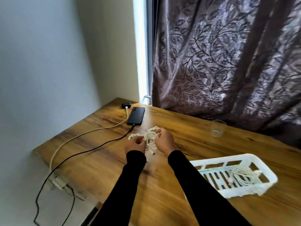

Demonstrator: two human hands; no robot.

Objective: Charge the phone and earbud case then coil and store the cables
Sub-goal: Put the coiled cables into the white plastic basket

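The wooden surface (104,162) carries a black phone (136,115) and a dark earbud case (126,105) at its far corner, each with a cable plugged in. A glass (217,128) stands near the curtain side, and a white basket (241,162) lies at the near right.

- No legible text, label, brand, number or sign is showing on any surface in the head view.
- The phone (136,115), lying at the far left of the table, is presenting only a plain dark back; no marking is resolving on it.
- The earbud case (126,105), sitting just beyond the phone, is appearing too small and dark for any print to be read.
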